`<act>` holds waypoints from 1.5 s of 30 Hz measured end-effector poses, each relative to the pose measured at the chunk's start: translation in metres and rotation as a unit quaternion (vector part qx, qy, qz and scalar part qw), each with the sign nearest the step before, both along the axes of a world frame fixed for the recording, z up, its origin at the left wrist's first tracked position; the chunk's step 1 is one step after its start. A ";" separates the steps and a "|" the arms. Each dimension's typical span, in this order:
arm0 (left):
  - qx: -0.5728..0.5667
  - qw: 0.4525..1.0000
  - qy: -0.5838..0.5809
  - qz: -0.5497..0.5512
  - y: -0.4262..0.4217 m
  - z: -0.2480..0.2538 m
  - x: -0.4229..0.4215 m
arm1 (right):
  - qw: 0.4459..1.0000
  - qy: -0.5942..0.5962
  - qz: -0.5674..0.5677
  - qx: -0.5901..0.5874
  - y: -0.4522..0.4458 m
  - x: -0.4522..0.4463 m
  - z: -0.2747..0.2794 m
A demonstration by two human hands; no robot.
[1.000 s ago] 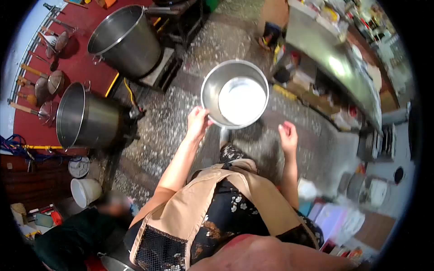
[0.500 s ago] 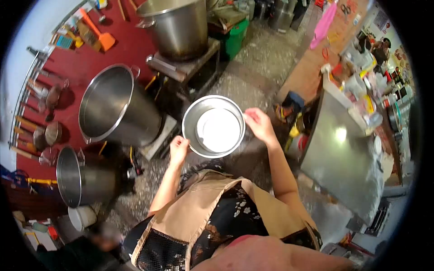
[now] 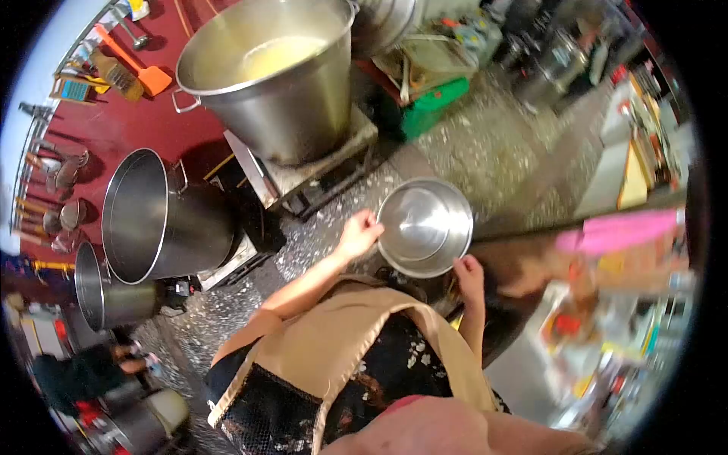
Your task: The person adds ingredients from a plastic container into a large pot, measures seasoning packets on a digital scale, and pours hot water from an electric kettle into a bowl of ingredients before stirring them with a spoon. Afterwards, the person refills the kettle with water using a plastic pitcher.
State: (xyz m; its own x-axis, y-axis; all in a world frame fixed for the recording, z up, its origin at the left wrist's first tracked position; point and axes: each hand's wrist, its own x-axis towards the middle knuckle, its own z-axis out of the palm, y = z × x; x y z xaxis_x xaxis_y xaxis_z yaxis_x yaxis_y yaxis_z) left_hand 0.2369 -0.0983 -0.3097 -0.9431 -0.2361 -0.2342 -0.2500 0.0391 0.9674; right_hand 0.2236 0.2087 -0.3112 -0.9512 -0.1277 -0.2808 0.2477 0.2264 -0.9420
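A round, shiny steel pot (image 3: 426, 227) is held out in front of my apron, its inside facing up at me. No contents can be made out in it, only bright reflections. My left hand (image 3: 359, 233) pinches its rim on the left side, fingers closed. On the lower right side of the rim, my right hand (image 3: 470, 274) is closed on it too. To the upper left stands a big stockpot (image 3: 292, 114) with pale yellowish liquid inside, on a low metal stove (image 3: 349, 144).
Two more tall stockpots, a larger one (image 3: 199, 227) and a smaller one (image 3: 125, 303), stand at left. Ladles and strainers (image 3: 64, 216) hang along the red wall. A green bin (image 3: 432, 110) is beyond the stove. Another person (image 3: 80, 379) works at lower left. A cluttered counter (image 3: 531, 364) is at right.
My view has swung to the right. Both hands still hold the pot by its rim, now farther right in view. The liquid in the big stockpot has come into sight.
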 end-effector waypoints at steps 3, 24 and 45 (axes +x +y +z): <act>-0.059 0.992 -0.057 0.097 0.002 -0.003 -0.040 | 0.994 -0.011 0.101 0.027 -0.016 -0.109 0.016; 0.136 0.895 -0.214 0.367 0.046 -0.016 -0.360 | 0.803 0.121 0.563 0.155 -0.121 -0.648 -0.036; 0.153 0.328 -0.170 0.917 0.398 -0.222 -0.412 | 0.912 -0.188 0.354 -0.083 -0.342 -0.584 -0.387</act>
State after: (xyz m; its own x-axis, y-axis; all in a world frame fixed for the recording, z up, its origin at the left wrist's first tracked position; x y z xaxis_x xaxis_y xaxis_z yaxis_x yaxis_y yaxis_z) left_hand -0.1755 0.3001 -0.5319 0.8102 -0.2508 -0.5297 0.3225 -0.5639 0.7603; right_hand -0.3605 -0.1335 -0.6983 -0.4536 -0.7439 -0.4907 0.4069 0.3170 -0.8567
